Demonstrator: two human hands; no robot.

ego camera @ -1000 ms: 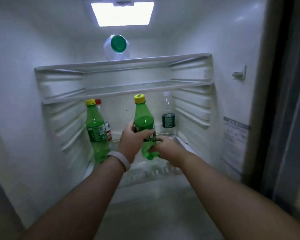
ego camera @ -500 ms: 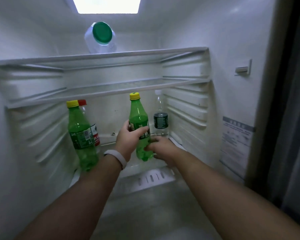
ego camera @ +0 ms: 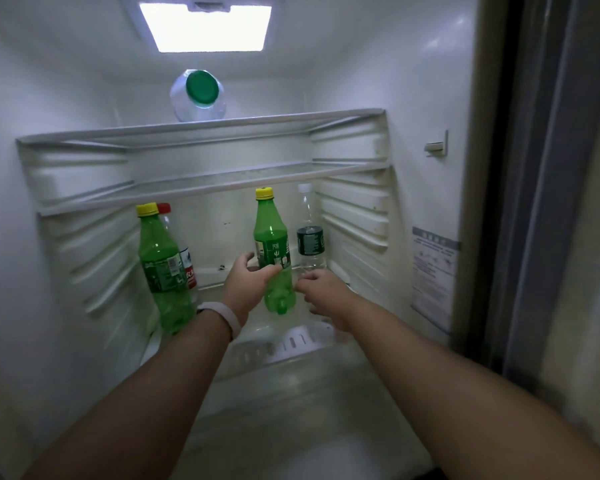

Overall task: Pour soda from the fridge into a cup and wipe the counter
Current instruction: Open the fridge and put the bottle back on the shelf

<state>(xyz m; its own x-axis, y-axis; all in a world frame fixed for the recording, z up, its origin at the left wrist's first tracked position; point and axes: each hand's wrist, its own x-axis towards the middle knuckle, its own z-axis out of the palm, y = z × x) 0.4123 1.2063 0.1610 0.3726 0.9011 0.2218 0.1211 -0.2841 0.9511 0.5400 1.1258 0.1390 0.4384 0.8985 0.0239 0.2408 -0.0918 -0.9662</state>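
A green soda bottle (ego camera: 272,237) with a yellow cap stands almost upright in the middle of the open fridge's lower shelf. My left hand (ego camera: 248,287), with a white wristband, grips its lower half, thumb across the front. Just right of the bottle's base is my right hand (ego camera: 321,294), fingers loosely curled, fingertips at the bottle's side, not wrapped around it. A second green soda bottle (ego camera: 160,261) with a yellow cap stands at the left of the same shelf.
A red-capped bottle (ego camera: 187,265) stands behind the left green one. A clear water bottle (ego camera: 310,237) with a dark label stands right behind the held bottle. A jug with a green lid (ego camera: 200,95) lies on the top shelf. The fridge door frame (ego camera: 534,202) is at right.
My right hand has come off the lower part of the bottle and shifted slightly right. My left hand keeps its grip. The view has drifted a little.
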